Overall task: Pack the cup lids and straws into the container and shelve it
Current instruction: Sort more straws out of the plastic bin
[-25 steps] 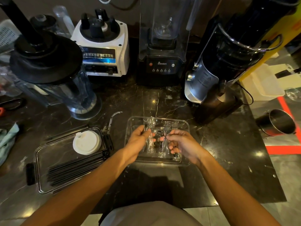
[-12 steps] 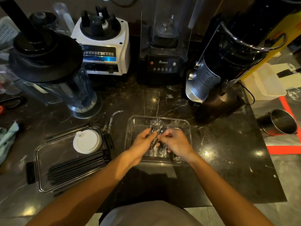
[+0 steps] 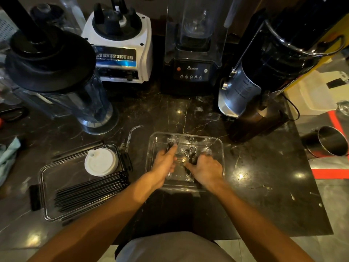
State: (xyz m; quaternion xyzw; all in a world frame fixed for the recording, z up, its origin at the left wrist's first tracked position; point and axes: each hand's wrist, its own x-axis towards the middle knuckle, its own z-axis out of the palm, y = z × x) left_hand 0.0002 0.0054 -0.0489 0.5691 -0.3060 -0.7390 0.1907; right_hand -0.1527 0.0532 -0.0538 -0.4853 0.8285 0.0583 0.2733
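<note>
A clear plastic container [image 3: 217, 146] sits on the dark marble counter in front of me, with plastic-wrapped black cutlery [image 3: 192, 153] inside. Both hands are down in it. My left hand [image 3: 164, 163] holds a wrapped black piece on the container's left side. My right hand [image 3: 206, 170] grips another wrapped piece near the middle. To the left lies a second clear container [image 3: 44, 188] with black clips, holding a white cup lid [image 3: 101, 161] and a row of black straws [image 3: 90, 191].
Blender jug [image 3: 62, 87] at left, white blender base [image 3: 120, 44], black blender [image 3: 192, 59] and a juicer [image 3: 264, 72] line the back. A steel cup [image 3: 328, 141] stands off the counter's right edge. A cloth [image 3: 8, 156] lies far left.
My hands came together over the wrapped cutlery, then spread slightly apart again and pressed lower into the container. The lid-and-straw container has not moved.
</note>
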